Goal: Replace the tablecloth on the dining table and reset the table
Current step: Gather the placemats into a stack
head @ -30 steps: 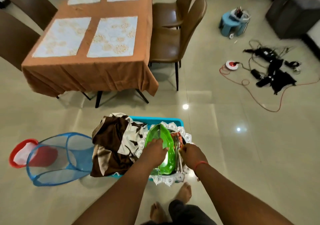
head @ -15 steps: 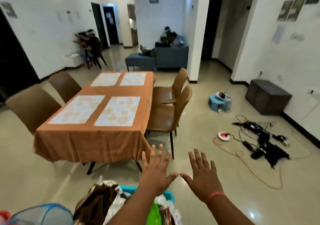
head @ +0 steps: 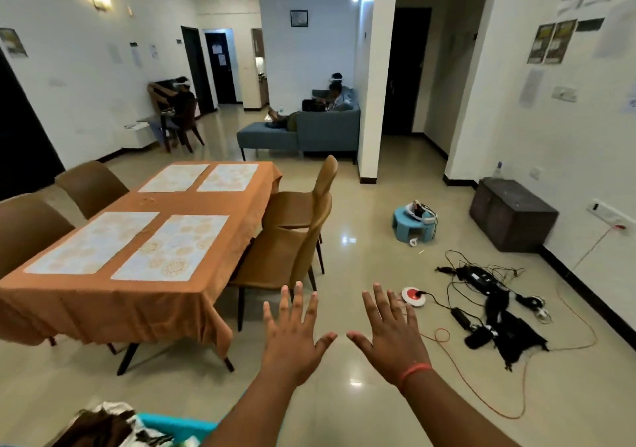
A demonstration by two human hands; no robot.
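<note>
The dining table stands at the left under an orange tablecloth. Several white patterned placemats lie flat on it. My left hand and my right hand are raised in front of me over the floor, palms down, fingers spread, holding nothing. Both hover to the right of the table's near corner, apart from it. At the bottom edge, a blue tub holds a crumpled brown and white cloth.
Brown chairs line the table's right side and two more its left. Cables, a black cloth and a red-white reel litter the floor at right. A blue stool, dark chest and sofa with seated people stand beyond.
My hands left the green plate and cutlery in the tub and rose open. The view lifted from the tub to the room, then moved slightly further up.
</note>
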